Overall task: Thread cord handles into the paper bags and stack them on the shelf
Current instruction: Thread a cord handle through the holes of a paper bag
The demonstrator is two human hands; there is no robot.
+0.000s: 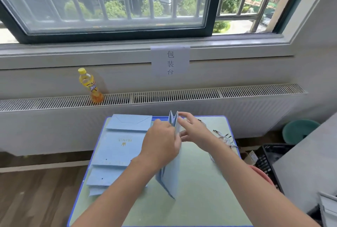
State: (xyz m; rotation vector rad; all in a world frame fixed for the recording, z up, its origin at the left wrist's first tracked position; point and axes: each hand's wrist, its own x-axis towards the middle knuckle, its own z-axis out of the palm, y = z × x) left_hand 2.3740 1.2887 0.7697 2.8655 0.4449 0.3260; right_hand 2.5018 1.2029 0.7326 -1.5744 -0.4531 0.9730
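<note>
Both of our forearms reach in from the near edge over the green table [200, 199], which has a blue rim. We hold one pale blue paper bag [170, 177] upright on its folded edge at mid-table. Our left hand [162, 143] grips the bag's upper part with fingers curled against its side. Our right hand [191, 126] sits at the top of the bag with fingers spread; whether it pinches a cord there we cannot tell, as the fingertips blur against the paper. A stack of flat bags [116, 150] lies to the left, punched holes visible near their near edges. Loose cord handles [226, 138] lie in a tangle near the right rim, just beyond the right wrist. A yellow drink bottle [92, 85] stands on the radiator grille [182, 95] under the window, well clear of the work. We judge the threading step to be in hand. To do it well, keep the left hand steadying the bag near the holes, feed the tipped cord end squarely through, and avoid creasing the panel. No shelf is in view.
</note>
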